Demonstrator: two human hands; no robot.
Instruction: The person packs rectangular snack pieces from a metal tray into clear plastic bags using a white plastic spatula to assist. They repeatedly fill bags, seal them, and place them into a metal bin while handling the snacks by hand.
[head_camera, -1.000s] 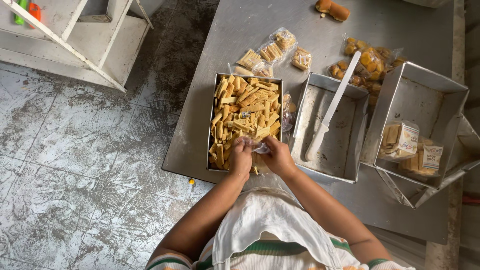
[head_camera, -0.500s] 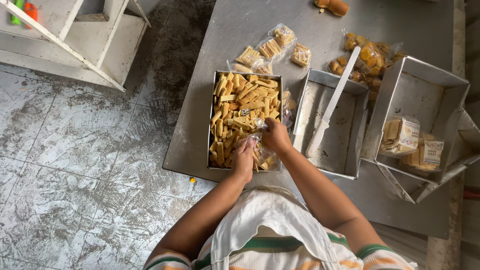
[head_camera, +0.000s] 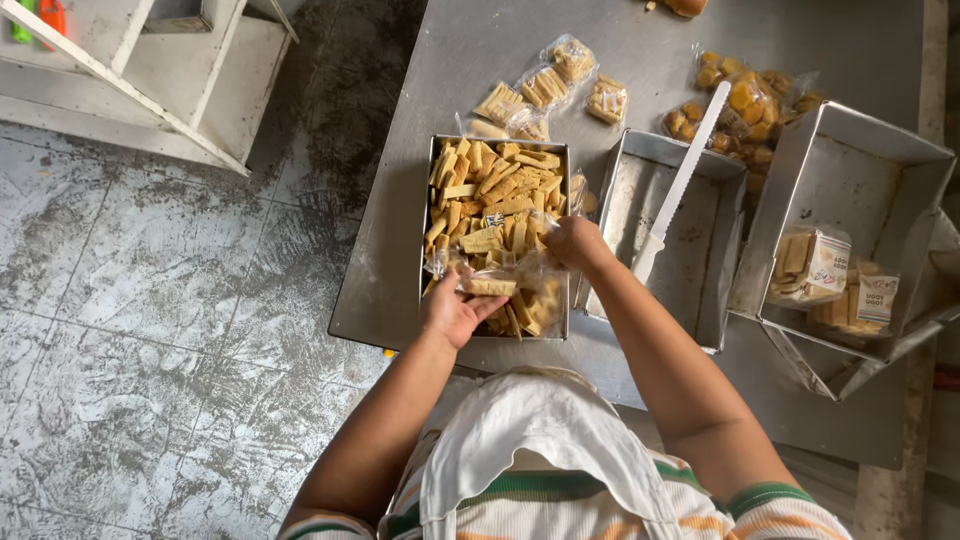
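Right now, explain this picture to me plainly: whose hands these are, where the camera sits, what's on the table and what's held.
The camera is worn on a person's head and looks straight down at their own bare arms. Both hands work over a metal tin full of pale biscuit sticks. The left hand holds one stick at the mouth of a clear plastic bag; the right hand grips the bag's other edge. On the grey metal table lie filled snack bags, an empty tin with a long white knife across it, and another tin holding packed bags.
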